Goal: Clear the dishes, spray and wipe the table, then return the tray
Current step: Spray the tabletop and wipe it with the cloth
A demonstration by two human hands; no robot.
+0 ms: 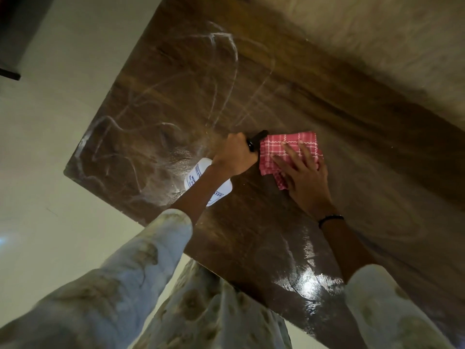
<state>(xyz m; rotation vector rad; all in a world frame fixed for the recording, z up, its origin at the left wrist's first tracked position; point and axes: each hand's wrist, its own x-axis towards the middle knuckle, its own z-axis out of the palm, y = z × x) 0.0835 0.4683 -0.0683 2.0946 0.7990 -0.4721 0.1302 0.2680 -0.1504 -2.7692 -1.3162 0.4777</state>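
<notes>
The spray-and-wipe step is in hand; the left hand [235,156] grips the spray bottle [201,181] mid-tabletop [289,91]; the right hand's [303,172] fingers [292,151] lie flat and open, pressing the red checked cloth [286,149] just beside it; next, wiping the far-left streaks seems due.

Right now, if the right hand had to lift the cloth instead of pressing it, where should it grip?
Grip the loose corner of the cloth beside the right hand, coming from the near side. That flap sticks out past the folded square; the far side is crowded by the left hand holding the bottle.
</notes>
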